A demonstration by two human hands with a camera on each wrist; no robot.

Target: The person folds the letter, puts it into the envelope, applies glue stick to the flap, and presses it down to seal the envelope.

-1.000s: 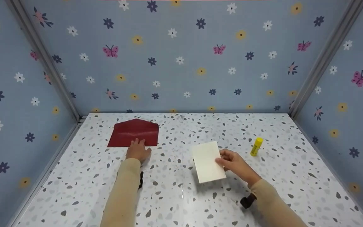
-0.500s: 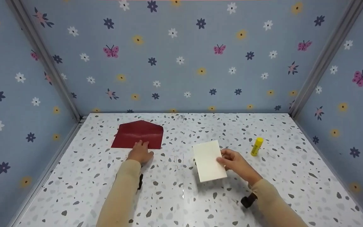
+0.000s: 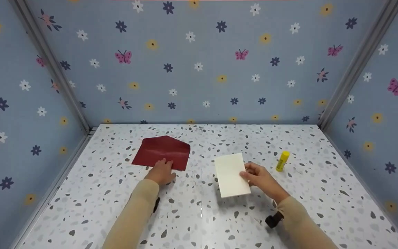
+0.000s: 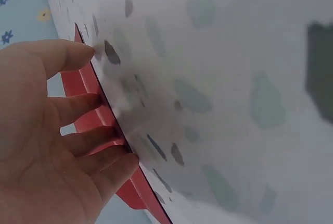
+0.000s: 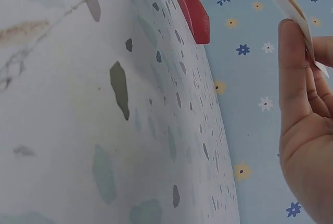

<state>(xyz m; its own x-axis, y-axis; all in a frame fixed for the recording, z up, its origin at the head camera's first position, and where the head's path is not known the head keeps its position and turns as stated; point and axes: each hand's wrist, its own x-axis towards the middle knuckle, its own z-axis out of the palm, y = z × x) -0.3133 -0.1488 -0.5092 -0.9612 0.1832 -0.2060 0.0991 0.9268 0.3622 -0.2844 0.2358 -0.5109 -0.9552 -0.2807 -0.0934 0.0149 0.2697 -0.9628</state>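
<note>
A dark red envelope point(image 3: 164, 152) with its flap unfolded away from me lies on the speckled table. On its near edge rest the fingertips of my left hand point(image 3: 162, 172); in the left wrist view the fingers of that hand point(image 4: 57, 114) reach out fairly straight over the red paper point(image 4: 86, 86). My right hand point(image 3: 259, 178) pinches a cream card point(image 3: 232, 175) by its right edge, thumb in front, and holds it tilted above the table. The right wrist view shows the card point(image 5: 286, 0) edge-on between the thumb and fingers of the hand point(image 5: 307, 130).
A yellow glue stick point(image 3: 282, 161) lies to the right of my right hand. The white speckled table point(image 3: 199, 221) is bounded by blue flowered panels point(image 3: 199, 69) at the back and both sides.
My left hand has slid the envelope to the right and a little toward me, turning it slightly. The right hand and card have stayed nearly in place.
</note>
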